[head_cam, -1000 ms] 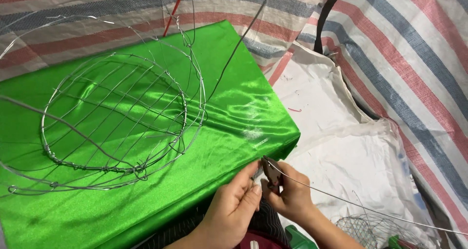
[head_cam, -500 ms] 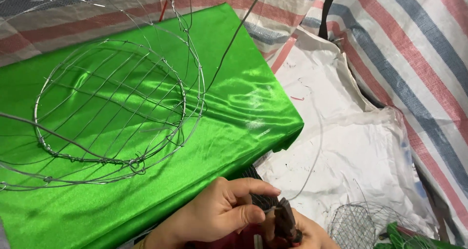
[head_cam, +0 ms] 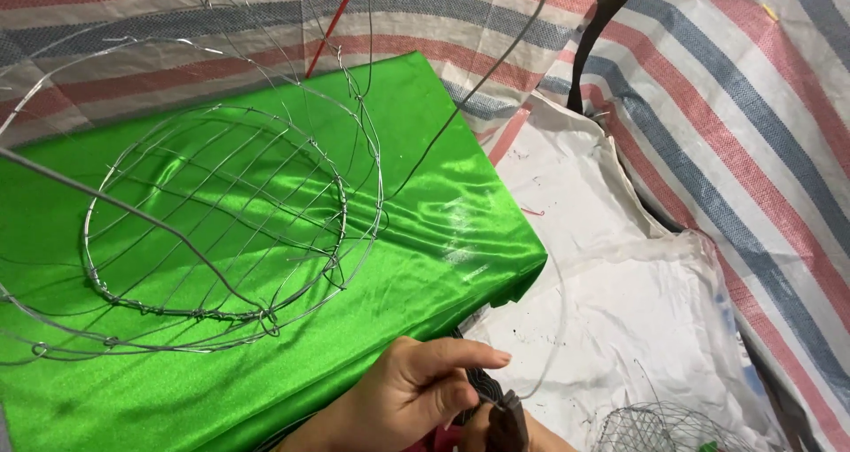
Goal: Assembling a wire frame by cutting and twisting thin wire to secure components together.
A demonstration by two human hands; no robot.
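Observation:
A round wire basket frame (head_cam: pixel 190 313) lies on a shiny green cloth-covered surface (head_cam: pixel 425 239), its loose wire ends sticking up at the back. My left hand (head_cam: pixel 412 390) is at the bottom edge, just in front of the green surface, thumb and fingers pinched on a thin silver wire (head_cam: pixel 560 328) that curls upward in a loop. Dark pliers (head_cam: pixel 506 424) sit right under its fingertips. Of my right hand (head_cam: pixel 542 441) only a sliver shows beside the pliers, and it appears to grip them.
A white sheet (head_cam: pixel 620 266) is spread to the right of the green surface, over a red, white and blue striped tarp (head_cam: pixel 753 133). A small wire mesh basket (head_cam: pixel 660 425) lies at the bottom right. A red wire (head_cam: pixel 332 27), a dark cable (head_cam: pixel 496 62) and a black strap (head_cam: pixel 602 18) hang at the top.
Both hands have dropped toward the bottom edge, and the right one is now almost out of view. The thin wire that stretched out to the right now curls up in a loop.

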